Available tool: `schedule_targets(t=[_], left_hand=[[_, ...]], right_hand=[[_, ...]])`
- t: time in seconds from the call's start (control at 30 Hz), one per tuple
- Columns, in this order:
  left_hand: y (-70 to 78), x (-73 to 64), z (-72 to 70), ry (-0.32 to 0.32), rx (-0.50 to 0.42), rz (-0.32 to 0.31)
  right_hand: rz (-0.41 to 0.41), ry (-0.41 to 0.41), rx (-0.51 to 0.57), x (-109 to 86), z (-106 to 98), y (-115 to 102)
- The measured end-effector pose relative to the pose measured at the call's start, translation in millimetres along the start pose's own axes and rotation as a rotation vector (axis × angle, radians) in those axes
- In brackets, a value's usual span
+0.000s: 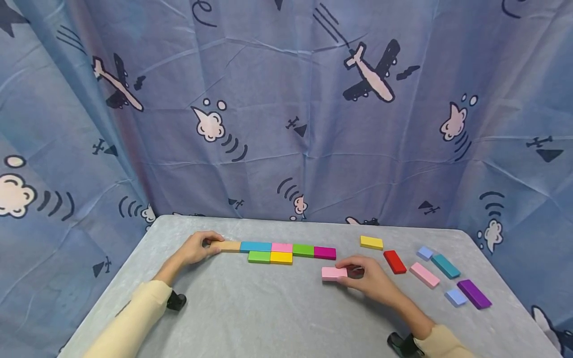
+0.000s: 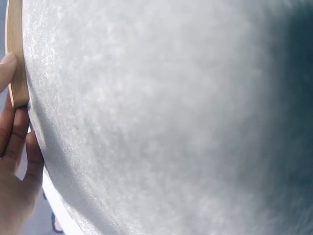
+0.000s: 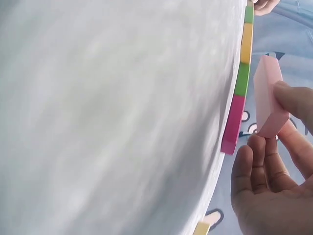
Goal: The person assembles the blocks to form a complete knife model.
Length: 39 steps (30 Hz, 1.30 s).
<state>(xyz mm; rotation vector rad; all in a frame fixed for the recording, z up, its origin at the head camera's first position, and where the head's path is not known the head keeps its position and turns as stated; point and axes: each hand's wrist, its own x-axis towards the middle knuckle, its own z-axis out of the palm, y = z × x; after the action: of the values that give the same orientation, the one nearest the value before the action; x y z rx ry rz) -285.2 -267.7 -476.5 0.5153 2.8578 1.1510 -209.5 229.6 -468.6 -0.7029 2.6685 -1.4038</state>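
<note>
My left hand (image 1: 199, 247) pinches the left end of a tan wooden block (image 1: 230, 246), which lies at the end of a row. In the left wrist view the thumb rests on that block (image 2: 17, 73). The row continues right with a blue block (image 1: 256, 246), a pink one (image 1: 282, 247), a green one (image 1: 303, 250) and a magenta one (image 1: 325, 253). Below it lie a second green block (image 1: 259, 257) and a yellow block (image 1: 281, 258). Between thumb and fingers, my right hand (image 1: 364, 278) holds a light pink block (image 1: 334, 274), raised off the table in the right wrist view.
Loose blocks lie to the right on the grey table (image 1: 250, 313): yellow (image 1: 371, 242), red (image 1: 395, 262), pink (image 1: 424, 275), teal (image 1: 445, 266), purple (image 1: 474, 294) and two small light blue ones (image 1: 456, 297). A patterned curtain (image 1: 268, 124) hangs behind the table.
</note>
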Motion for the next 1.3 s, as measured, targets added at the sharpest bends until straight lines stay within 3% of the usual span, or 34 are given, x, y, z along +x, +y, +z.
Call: schedule_targets(t=[0.77, 1.3], left_hand=[[-0.2, -1.4, -1.1, -0.002, 0.001, -0.002], [2.8, -0.5, -1.9, -0.003, -0.012, 0.011]], right_hand=[[-0.055, -0.039, 0.048, 43.3, 54.9, -27.5], [-0.016, -0.02, 0.024, 73.0, 91.1, -51.2]])
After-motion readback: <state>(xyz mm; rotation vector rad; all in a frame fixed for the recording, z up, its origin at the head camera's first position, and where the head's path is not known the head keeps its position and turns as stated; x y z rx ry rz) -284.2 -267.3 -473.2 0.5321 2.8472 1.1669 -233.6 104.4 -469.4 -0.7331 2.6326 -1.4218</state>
